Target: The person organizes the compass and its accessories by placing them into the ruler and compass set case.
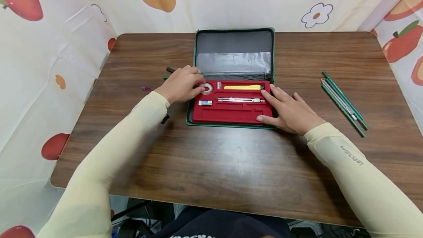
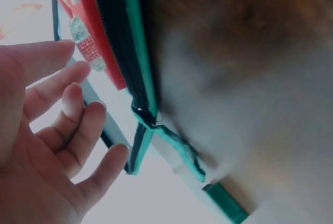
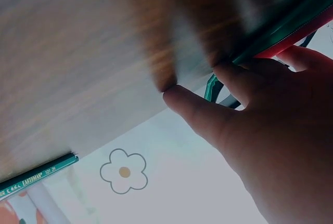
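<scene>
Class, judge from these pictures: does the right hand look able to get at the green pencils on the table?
Probably yes: the right hand rests at the edge of the red tray, holding nothing, and only bare table shows between it and the green pencils.

"What's closest to the right grip?"

"The case, green-edged with a red insert, just beside its fingers."

"And further off?"

"A green pencil lettered EARTHMAN, well apart from the grip. The brown counter spreads beyond the fingertips; a flower on the pale backdrop appears between grip and pencil."
</scene>
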`<state>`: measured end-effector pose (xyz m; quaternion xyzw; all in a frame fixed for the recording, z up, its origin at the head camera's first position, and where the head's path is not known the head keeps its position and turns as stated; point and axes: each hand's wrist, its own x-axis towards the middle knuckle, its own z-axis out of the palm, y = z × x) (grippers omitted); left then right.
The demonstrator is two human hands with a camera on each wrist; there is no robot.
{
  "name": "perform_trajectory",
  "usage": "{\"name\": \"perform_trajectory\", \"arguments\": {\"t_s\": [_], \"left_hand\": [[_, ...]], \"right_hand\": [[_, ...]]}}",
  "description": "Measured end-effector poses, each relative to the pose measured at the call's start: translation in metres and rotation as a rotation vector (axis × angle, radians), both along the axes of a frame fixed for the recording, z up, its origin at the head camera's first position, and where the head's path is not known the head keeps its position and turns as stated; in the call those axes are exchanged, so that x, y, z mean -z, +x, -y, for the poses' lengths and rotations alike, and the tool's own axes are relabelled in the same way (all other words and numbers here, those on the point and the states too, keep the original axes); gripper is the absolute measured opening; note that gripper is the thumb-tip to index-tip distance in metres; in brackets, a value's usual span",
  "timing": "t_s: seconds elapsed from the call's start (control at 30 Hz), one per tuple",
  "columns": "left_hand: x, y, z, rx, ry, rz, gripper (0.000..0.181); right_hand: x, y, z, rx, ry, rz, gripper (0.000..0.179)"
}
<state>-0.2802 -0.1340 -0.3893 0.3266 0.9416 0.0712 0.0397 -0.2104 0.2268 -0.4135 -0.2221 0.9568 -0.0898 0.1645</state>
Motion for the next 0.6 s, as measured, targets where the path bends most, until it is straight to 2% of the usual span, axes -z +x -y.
{"name": "perform_trajectory", "arguments": {"t_s": [0.2,0.47,0.6], "left_hand": [[0.004,0.002,0.0033,-0.007,0.061,0.02,0.026],[0.0074,0.0039,0.0019,0.036,0.054,-0.029,0.023],[0.0095,0.0035,0.0037,0.046,0.089,-0.041,0.022]], "right_hand": [[0.0009,-0.0004,0.0005,-0.007,0.006,-0.004,0.105],[0.0022,0.0004,0.0004,-0.002,-0.003,-0.009,0.104],[0.0018,0.0003,0.0003,0.0,-0.003,-0.013,0.104]]}}
